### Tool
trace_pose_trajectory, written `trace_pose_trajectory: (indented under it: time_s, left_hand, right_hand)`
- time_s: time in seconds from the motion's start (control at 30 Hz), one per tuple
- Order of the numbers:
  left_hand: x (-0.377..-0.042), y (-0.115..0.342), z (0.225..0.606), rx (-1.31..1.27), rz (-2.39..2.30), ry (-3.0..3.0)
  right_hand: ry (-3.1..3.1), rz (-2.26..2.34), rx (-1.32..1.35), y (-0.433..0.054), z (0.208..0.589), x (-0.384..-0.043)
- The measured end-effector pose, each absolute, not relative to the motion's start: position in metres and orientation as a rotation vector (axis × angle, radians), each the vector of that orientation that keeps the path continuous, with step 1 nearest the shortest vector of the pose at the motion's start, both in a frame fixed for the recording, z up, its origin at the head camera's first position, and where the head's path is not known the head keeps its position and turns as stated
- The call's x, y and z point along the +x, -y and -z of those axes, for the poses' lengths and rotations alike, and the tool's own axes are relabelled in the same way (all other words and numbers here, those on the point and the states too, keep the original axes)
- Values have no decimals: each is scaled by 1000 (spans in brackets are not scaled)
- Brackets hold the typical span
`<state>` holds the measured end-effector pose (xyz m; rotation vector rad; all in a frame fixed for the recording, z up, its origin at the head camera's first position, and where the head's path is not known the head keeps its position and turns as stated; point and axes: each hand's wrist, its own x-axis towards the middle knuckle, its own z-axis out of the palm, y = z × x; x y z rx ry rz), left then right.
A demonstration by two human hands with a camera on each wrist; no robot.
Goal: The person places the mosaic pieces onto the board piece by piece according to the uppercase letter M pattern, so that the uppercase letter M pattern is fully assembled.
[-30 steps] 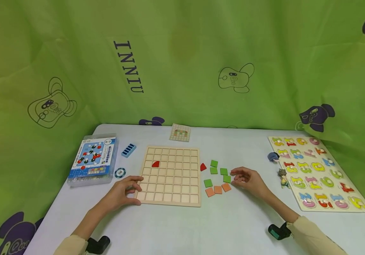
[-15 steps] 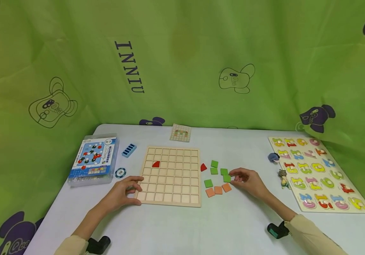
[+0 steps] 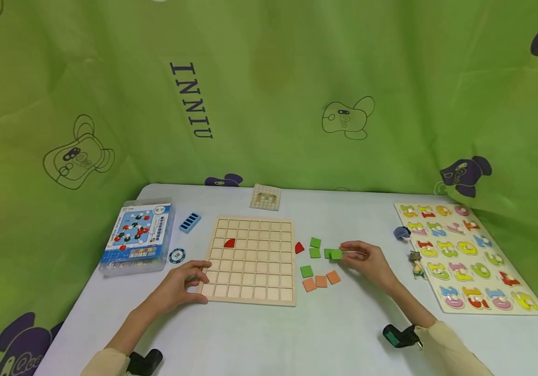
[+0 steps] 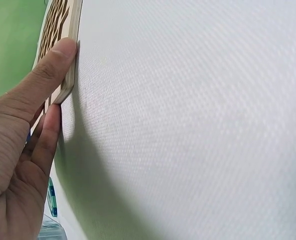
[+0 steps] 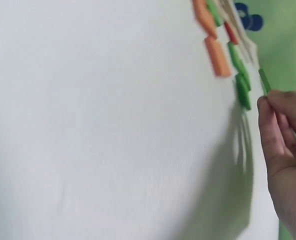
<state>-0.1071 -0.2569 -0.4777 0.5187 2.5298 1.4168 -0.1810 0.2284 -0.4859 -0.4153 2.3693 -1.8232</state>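
Note:
A wooden grid board lies on the white table with a red quarter-round piece in one of its squares. My left hand holds its near left corner, thumb on the front edge and fingers along the left side. Between thumb and fingertips, my right hand pinches a green square tile, raised off the table in the right wrist view. Left of that hand lie several more green tiles, several orange tiles and another red quarter-round piece beside the board.
A small pattern card lies behind the board. To the left are a boxed molecule set, a blue block and a round chip. At the right sit a number puzzle and two small figurines.
The right hand has taken hold of a green tile from the pile and lifted it, moving slightly away from the person. The left hand stays at the board's corner.

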Motion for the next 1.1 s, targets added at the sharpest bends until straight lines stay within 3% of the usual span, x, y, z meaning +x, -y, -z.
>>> trace_pose_trajectory:
  time_s: [0.33, 1.1]
  left_hand:
    - [-107, 255, 477, 505, -1430, -2519]
    - [-108, 255, 479, 470, -1426, -2543]
  right_hand:
    - [-2255, 2005, -154, -192, 484, -180]
    - [-2102, 2111, -221, -95, 489, -200]
